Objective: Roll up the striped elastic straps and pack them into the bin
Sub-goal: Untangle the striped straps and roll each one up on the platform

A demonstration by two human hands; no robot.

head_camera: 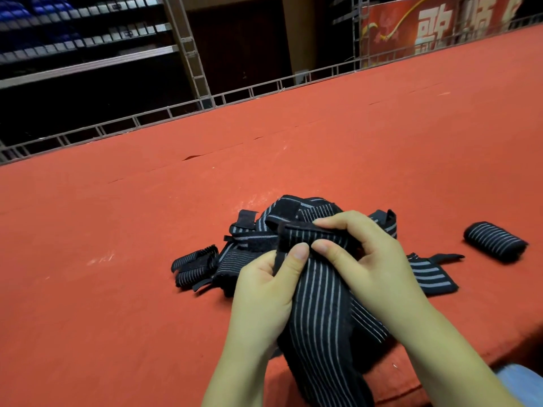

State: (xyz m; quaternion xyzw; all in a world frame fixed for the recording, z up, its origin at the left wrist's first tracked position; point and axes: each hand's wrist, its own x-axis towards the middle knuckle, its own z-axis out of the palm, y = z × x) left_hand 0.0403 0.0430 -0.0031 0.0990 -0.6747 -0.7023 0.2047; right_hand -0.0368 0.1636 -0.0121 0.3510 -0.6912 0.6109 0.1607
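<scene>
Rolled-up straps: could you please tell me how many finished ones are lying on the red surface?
1 clearly finished rolled strap, alone at the right, apart from the loose pile. A partly bunched strap sits at the pile's left; others may be hidden.

The strap (pixel 320 304) held in both hands is black with thin grey-white stripes running along its length. The pile (pixel 255 239) behind it shows the same black cloth and pale stripes, with plain black tabs at some ends. The roll (pixel 495 241) at the right is black, ringed with grey lines. The table (pixel 117 259) is covered in orange-red cloth. The banner (pixel 435 27) at the back is red with pale characters.
</scene>
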